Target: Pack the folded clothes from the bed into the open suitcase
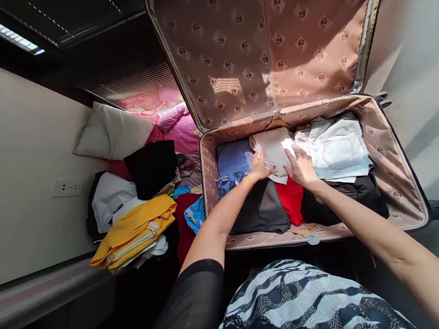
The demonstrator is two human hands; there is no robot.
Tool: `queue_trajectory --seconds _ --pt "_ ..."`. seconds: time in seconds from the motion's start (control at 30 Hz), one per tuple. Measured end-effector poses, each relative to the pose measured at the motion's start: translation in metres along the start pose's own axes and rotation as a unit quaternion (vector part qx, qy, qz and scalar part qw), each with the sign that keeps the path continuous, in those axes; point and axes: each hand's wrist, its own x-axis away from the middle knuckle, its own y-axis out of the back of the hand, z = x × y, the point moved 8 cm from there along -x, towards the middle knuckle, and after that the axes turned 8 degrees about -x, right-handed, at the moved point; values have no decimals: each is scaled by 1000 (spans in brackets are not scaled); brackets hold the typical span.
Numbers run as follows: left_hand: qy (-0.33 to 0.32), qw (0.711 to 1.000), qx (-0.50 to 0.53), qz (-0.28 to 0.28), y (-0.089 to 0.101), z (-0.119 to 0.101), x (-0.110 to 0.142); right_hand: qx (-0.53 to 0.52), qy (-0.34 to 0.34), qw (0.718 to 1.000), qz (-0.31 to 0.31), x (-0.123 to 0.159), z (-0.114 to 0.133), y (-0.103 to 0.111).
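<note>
A folded cream garment (274, 147) lies in the open suitcase (401, 179), with both of my hands on it. My left hand (261, 168) rests at its lower left corner, thumb and fingers apart. On its right side, my right hand (300, 168) lies with fingers spread. Folded blue clothing (234, 158) sits left of the garment, and light denim with a stitched pocket (341, 151) sits to the right. Along the near side are dark grey clothing (260, 209), a red garment (291, 199) and black clothing (345, 199).
The suitcase lid (228, 46) stands raised at the back. On the bed to the left are a yellow folded garment (140, 227), a black garment (152, 168) and a pale pillow (111, 133). A wall (430, 74) rises close on the right.
</note>
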Motion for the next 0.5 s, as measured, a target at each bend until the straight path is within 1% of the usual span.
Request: queue_trajectory --seconds 0.03,0.07,0.13,0.2,0.23,0.3,0.33,0.4,0.43,0.47,0.5 --pt "-18 999 -44 21 -7 -3 -1 40 38 998 0 -6 8 -4" --pt "-28 995 -84 40 -14 -5 -2 57 64 996 1 -14 12 -10" --pt "-33 986 -147 72 -25 -7 -9 60 91 994 8 -31 13 -26" --pt "-32 979 -175 95 -31 -9 -15 51 85 995 25 -47 5 -45" --pt "-37 979 -172 102 -32 -11 -17 48 74 996 30 -53 -1 -55" --pt "-58 983 -143 95 -25 -18 -18 46 58 997 21 -58 -9 -67" --pt "-71 986 -126 81 -17 -21 -16 47 58 997 9 -59 -11 -70" --pt "-90 989 -106 48 9 -21 -7 50 66 996 -16 -57 -11 -71" --pt "-98 990 -101 29 27 -16 0 51 68 996 -20 -56 -11 -70" --pt "-109 990 -93 0 50 -8 8 52 66 996 -23 -55 -12 -70" --pt "-122 988 -80 -47 80 3 19 53 63 996 -24 -54 -12 -69"
